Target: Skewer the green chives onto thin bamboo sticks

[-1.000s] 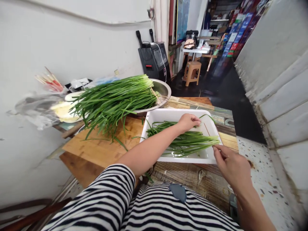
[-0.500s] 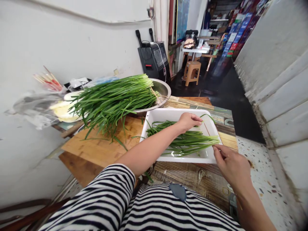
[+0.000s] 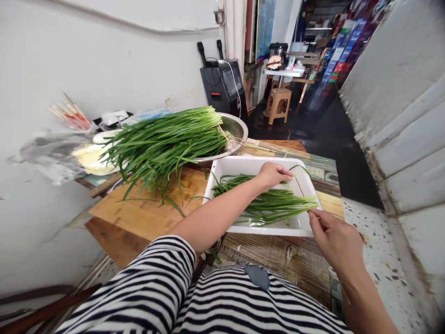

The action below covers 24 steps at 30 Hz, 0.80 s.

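Observation:
A white rectangular tray (image 3: 259, 230) holds a bunch of green chives (image 3: 274, 204), pale ends toward the right. Over the tray's back half, my left hand (image 3: 273, 176) is closed in a pinch at a thin green blade that curves to the right. What lies between its fingertips is too small to make out surely. At the tray's right front corner, my right hand (image 3: 330, 234) has its fingers pressed together at the pale ends of the chives. A large pile of chives (image 3: 167, 144) rests across a metal bowl (image 3: 239, 127) at the back left.
A wooden board (image 3: 139, 215) lies on the left of the patterned table (image 3: 278, 264). Plastic bags (image 3: 52, 153) and a cup of skewers (image 3: 74, 120) stand near the wall. Farther back are a black speaker (image 3: 224, 86) and a brown stool (image 3: 278, 104).

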### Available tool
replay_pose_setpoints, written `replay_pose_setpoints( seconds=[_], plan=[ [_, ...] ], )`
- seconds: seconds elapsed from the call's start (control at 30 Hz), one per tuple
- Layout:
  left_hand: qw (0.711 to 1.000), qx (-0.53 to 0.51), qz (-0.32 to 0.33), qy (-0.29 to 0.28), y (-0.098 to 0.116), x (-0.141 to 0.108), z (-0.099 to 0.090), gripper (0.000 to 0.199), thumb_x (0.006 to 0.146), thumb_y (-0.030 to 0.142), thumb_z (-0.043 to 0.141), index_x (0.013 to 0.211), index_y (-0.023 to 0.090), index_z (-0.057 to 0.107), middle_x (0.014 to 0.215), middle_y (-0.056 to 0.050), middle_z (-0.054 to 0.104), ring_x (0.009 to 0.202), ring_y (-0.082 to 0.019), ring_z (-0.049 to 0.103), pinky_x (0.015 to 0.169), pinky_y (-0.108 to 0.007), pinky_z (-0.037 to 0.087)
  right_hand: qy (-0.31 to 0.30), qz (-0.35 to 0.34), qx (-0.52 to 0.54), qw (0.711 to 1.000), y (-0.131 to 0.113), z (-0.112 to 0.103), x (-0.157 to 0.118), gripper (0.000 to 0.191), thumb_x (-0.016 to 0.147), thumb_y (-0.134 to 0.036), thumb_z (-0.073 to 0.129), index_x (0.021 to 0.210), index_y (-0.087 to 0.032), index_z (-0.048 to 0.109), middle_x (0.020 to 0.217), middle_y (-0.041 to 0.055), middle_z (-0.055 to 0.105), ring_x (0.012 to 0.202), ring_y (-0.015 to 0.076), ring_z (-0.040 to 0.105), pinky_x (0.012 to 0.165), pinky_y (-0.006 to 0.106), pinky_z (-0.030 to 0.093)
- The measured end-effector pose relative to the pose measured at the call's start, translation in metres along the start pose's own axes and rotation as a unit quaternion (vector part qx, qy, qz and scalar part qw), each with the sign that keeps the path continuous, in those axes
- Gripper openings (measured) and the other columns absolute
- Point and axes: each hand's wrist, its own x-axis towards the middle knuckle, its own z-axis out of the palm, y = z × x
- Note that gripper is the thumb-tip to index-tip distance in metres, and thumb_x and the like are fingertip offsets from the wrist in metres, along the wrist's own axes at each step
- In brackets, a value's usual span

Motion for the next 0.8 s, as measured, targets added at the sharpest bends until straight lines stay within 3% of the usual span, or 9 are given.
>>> replay_pose_setpoints(
  seconds=[0.8],
  plan=[
    [1.000,-0.010,0.004,0.000,0.0016,-0.0006,0.0013,0.012,0.062,0.006,0.075,0.073,0.009,0.073,0.061,0.000,0.065,0.056,-0.006,0.054,0.072,-0.025,0.049,0.005,-0.003,-0.014,1.000,-0.0018,-0.0004,-0.0004,0.040,0.089,-0.043,0.042,0.088,-0.019,0.075,0.057,0.0043,0.066,0.046,0.0153,0.054,0.049,0.026,0.031]
  ],
)
